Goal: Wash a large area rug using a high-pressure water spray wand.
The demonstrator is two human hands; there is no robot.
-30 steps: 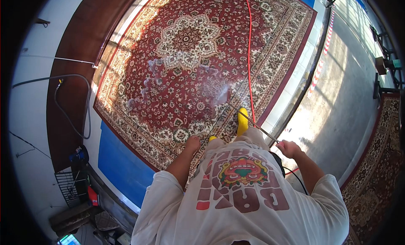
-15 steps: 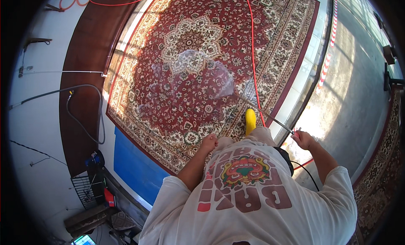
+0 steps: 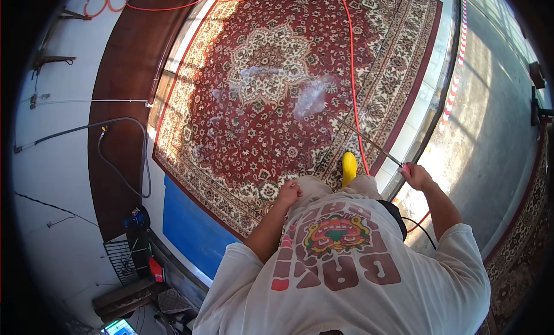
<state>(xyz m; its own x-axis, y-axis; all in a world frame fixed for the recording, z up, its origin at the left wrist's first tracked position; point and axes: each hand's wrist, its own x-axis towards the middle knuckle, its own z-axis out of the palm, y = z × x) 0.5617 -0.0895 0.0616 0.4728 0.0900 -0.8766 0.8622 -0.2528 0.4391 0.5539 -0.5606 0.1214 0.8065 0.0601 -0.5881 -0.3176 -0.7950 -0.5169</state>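
A long thin metal spray wand (image 3: 369, 140) is gripped by its pinkish handle in my right hand (image 3: 416, 177), out to the right of my body. From its far tip a whitish fan of spray (image 3: 311, 98) meets the red patterned rug (image 3: 259, 142), just right of the rug's central medallion. My left hand (image 3: 290, 192) hangs in a loose fist beside my left thigh, and I see nothing in it. Thin whitish wet streaks show on the medallion. One yellow boot (image 3: 349, 168) of mine stands on the rug's near border.
An orange-red hose (image 3: 352, 64) runs across the rug toward my feet. On the left are a grey hose (image 3: 130, 119), a brown wall panel (image 3: 115, 156) and a blue floor strip (image 3: 190, 222). Red-and-white tape (image 3: 450, 98) lines the right edge beside the concrete floor.
The spray has shifted farther from me across the rug as the wand's tip swung outward. The whitish patch over the medallion has thinned. My left hand stays closed by my thigh.
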